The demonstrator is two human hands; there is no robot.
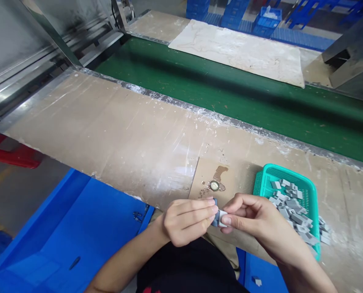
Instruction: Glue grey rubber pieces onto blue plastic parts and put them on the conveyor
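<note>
My left hand (185,221) is closed around a small dark blue-grey part (215,221), most of it hidden behind the fingers. Between the thumb and fingers of my right hand (257,215) is a small light grey plastic block (222,218). The two pieces meet in front of my body, over the table's near edge. Just beyond them, a small round cap-like dish (214,185) stands in a wet stain on a cardboard sheet (205,171). To the right is a green mesh basket (311,185) with many similar grey blocks (297,207).
More grey blocks (324,231) lie right of the basket. A blue bin (86,219) with a few dark parts (74,263) sits below left; another blue bin (268,276) is below right. Past the tan table (117,130) runs a green conveyor belt (175,73). A red stool (16,154) is far left.
</note>
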